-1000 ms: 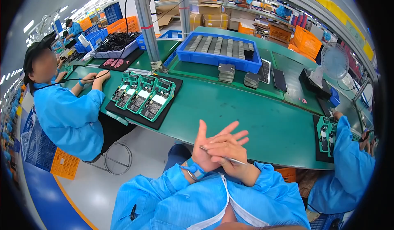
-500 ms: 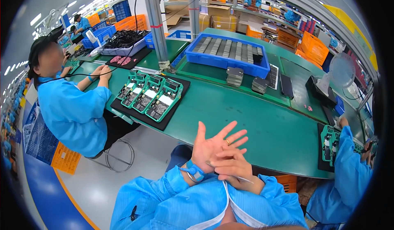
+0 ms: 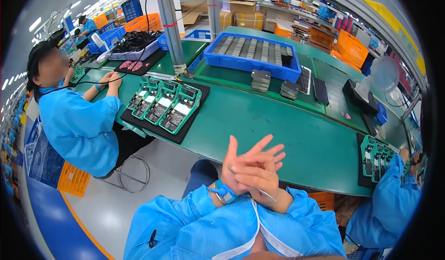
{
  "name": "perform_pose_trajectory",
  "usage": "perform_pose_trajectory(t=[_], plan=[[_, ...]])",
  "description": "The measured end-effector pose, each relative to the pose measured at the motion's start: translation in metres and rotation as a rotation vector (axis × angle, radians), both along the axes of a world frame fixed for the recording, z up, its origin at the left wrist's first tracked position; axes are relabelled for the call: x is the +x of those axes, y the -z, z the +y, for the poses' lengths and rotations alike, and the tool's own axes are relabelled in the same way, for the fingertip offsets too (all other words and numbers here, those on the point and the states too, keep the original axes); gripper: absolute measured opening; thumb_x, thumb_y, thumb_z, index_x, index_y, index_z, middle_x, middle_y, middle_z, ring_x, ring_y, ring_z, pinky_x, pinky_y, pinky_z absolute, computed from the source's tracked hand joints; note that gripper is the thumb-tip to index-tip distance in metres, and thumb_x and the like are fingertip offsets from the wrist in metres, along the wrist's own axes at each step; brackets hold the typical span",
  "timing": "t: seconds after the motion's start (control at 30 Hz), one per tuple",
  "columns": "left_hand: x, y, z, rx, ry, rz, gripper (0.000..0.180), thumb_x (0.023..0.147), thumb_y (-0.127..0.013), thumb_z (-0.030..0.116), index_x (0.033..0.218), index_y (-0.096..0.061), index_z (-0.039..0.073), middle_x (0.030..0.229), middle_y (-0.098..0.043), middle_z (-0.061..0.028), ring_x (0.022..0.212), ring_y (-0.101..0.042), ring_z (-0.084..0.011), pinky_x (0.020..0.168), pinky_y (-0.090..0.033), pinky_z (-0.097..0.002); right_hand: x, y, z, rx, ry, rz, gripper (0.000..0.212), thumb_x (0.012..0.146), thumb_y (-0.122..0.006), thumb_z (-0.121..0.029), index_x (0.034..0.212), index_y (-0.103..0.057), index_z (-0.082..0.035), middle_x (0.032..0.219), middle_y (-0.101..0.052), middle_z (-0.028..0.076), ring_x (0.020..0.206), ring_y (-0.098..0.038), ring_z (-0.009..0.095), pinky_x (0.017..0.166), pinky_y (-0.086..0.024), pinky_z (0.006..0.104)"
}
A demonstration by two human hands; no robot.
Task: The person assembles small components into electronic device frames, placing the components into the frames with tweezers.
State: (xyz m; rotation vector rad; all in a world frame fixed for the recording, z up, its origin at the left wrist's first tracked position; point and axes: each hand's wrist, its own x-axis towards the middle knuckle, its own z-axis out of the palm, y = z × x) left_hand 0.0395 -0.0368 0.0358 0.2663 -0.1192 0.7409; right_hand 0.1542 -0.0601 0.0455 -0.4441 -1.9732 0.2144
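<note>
No lettering or number can be read.

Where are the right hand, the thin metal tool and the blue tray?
Right hand (image 3: pixel 263 179): head view, on the back of the hand.
Thin metal tool (image 3: pixel 268 195): head view, on the end sticking out past the hand.
Blue tray (image 3: pixel 238 66): head view, on its near wall.

Open ahead of the left hand (image 3: pixel 232 161) and right hand (image 3: pixel 260 176), over bare green table (image 3: pixel 259 125). Blocked on the left by boards (image 3: pixel 162 104), with a metal post (image 3: pixel 168 28) beyond; on the right by further boards (image 3: pixel 376 157) and a co-worker's sleeve (image 3: pixel 378 206). Closed off at the far side by a blue tray (image 3: pixel 250 69), with a narrow gap between two stacks (image 3: pixel 260 80) in front.
</note>
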Motion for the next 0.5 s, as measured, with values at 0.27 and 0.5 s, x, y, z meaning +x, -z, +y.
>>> perform_pose_trajectory(t=[0.27, 0.5], plan=[[-0.005, -0.001, 0.008, -0.034, -0.042, 0.051, 0.102, 0.078, -0.015, 0.085, 0.151, -0.01, 0.014, 0.153, -0.016, -0.0213, 0.141, -0.018, -0.0365, 0.114, -0.016, -0.0532, 0.006, 0.004, -0.016, 0.011, -0.043, 0.012, 0.027, 0.067, -0.076, -0.018, 0.09, -0.07, -0.004, 0.1, -0.068, 0.007, 0.096, -0.054, 0.024, 0.081, -0.042, 0.0366], [-0.009, -0.002, 0.008, -0.024, -0.074, 0.048, 0.103, 0.078, -0.017, 0.085, 0.151, -0.01, 0.012, 0.153, -0.016, -0.0221, 0.14, -0.018, -0.0382, 0.112, -0.019, -0.0578, 0.0, 0.002, -0.015, 0.02, -0.041, 0.014, 0.028, 0.067, -0.076, -0.018, 0.091, -0.07, -0.005, 0.102, -0.068, 0.007, 0.097, -0.054, 0.024, 0.081, -0.044, 0.037]])
